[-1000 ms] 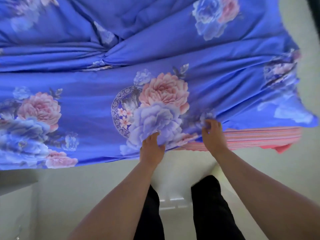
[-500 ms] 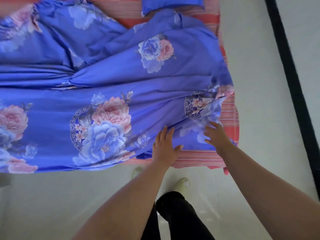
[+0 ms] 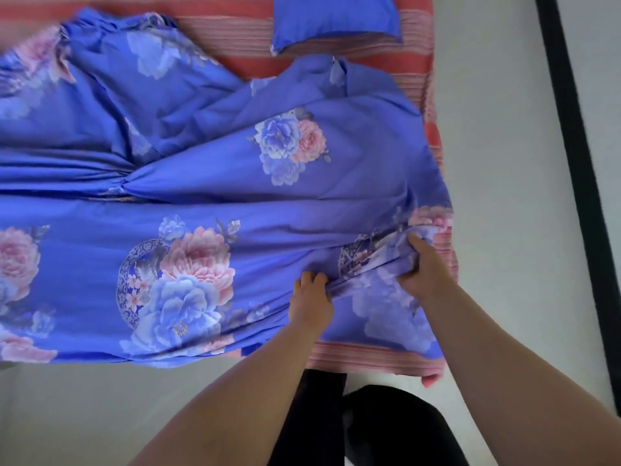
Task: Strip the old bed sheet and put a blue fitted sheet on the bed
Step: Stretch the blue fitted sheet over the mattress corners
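Both hands had closed: left hand [image 3: 311, 302] and right hand [image 3: 424, 268] gripped the bunched blue floral cotton sheet [image 3: 215, 183]; red striped mattress cover [image 3: 369, 359] showed, corners untucked.

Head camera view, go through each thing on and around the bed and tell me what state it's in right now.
Blue floral sheet: spread loosely over the bed, wrinkled and bunched, not fitted.
Red striped cover: lying on the bed, exposed along the near edge, right side and top.
Blue pillow: lying flat at the far end.
Left hand: gripping a sheet fold.
Right hand: gripping bunched sheet near the corner.
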